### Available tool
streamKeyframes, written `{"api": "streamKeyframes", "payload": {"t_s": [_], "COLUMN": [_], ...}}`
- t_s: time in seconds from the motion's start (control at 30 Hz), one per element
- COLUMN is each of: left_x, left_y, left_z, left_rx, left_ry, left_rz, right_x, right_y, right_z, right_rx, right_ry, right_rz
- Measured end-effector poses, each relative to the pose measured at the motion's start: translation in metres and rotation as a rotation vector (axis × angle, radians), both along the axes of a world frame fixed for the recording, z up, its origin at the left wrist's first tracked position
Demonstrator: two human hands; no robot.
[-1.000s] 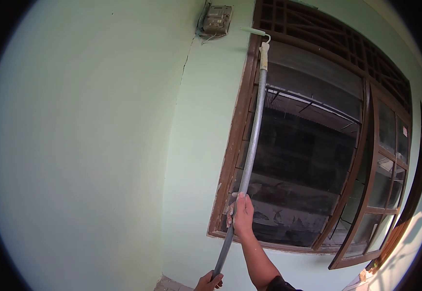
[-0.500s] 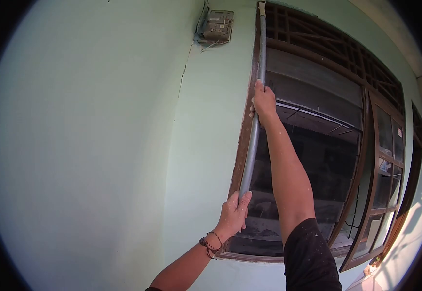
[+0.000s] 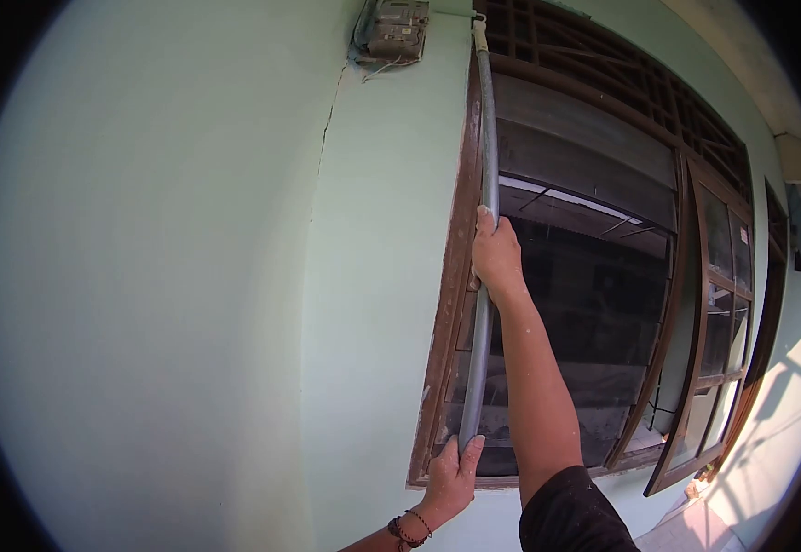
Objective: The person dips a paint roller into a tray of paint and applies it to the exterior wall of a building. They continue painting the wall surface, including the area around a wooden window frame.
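Observation:
A long grey pole stands nearly upright in front of the window's left side. At its top is a pale handle piece, joined to a light green paint roller beside the electric meter. My right hand is wrapped round the pole at mid-length. Lower down, my left hand grips it near its bottom end, thumb along the pole. Small pale specks dot my hands and right forearm. Whether the roller presses on the wall is hard to tell.
A light green wall with a crack fills the left. The electric meter hangs at the top. Behind the pole is a brown-framed louvred window. An opened glass-paned window sash juts out at right.
Both hands and the pole have come down together. The roller at the pole's top now shows beside the meter. The view has shifted a little, with the meter higher and further left.

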State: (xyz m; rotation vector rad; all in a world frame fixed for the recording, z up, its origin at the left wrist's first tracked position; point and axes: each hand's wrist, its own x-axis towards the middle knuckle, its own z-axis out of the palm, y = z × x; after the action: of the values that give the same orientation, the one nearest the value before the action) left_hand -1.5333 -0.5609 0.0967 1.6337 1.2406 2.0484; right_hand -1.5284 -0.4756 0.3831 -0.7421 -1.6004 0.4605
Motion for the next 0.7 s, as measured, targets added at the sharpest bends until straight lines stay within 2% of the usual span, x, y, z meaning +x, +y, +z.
{"api": "streamKeyframes", "payload": {"t_s": [0.07, 0.1, 0.17, 0.2, 0.23, 0.27, 0.33, 0.43, 0.47, 0.53, 0.57, 0.6, 0.63, 0.7], "left_x": [-0.003, -0.005, -0.014, -0.018, -0.022, -0.025, -0.031, -0.035, -0.033, -0.024, -0.016, -0.006, -0.001, 0.002], "left_y": [-0.012, -0.021, -0.034, -0.034, -0.033, -0.032, -0.029, -0.015, -0.013, 0.002, 0.01, -0.002, -0.016, -0.027], "left_z": [0.011, 0.029, 0.092, 0.118, 0.141, 0.16, 0.182, 0.149, 0.129, 0.058, 0.018, -0.011, -0.03, -0.046], "left_rx": [-0.012, -0.011, -0.144, -0.13, -0.115, -0.112, -0.097, -0.069, -0.095, -0.079, -0.024, -0.073, -0.118, -0.114], "left_ry": [-0.018, -0.019, -0.09, -0.081, -0.071, -0.067, -0.059, -0.063, -0.063, -0.044, -0.023, -0.071, -0.111, -0.122], "left_rz": [-0.062, -0.064, -0.228, -0.237, -0.244, -0.242, -0.258, -0.2, -0.184, -0.113, -0.054, -0.067, -0.075, -0.079], "right_x": [0.0, -0.002, -0.01, -0.015, -0.016, -0.015, -0.022, -0.031, -0.031, -0.013, -0.013, -0.013, -0.008, -0.006], "right_y": [-0.009, -0.013, 0.0, 0.013, 0.007, 0.002, 0.002, 0.019, 0.026, -0.025, -0.005, 0.013, 0.011, 0.001], "right_z": [0.007, 0.028, 0.086, 0.116, 0.14, 0.159, 0.176, 0.151, 0.129, 0.056, 0.023, -0.009, -0.044, -0.06], "right_rx": [0.024, 0.015, 0.085, 0.151, 0.119, 0.082, 0.101, 0.129, 0.144, -0.026, 0.022, 0.071, 0.067, 0.075], "right_ry": [-0.014, 0.009, 0.02, 0.007, 0.0, -0.004, 0.018, 0.023, 0.013, 0.035, 0.005, -0.028, -0.045, -0.067], "right_rz": [-0.038, 0.009, 0.019, -0.018, 0.042, 0.1, 0.057, -0.034, -0.082, 0.046, -0.035, -0.112, -0.108, -0.101]}}
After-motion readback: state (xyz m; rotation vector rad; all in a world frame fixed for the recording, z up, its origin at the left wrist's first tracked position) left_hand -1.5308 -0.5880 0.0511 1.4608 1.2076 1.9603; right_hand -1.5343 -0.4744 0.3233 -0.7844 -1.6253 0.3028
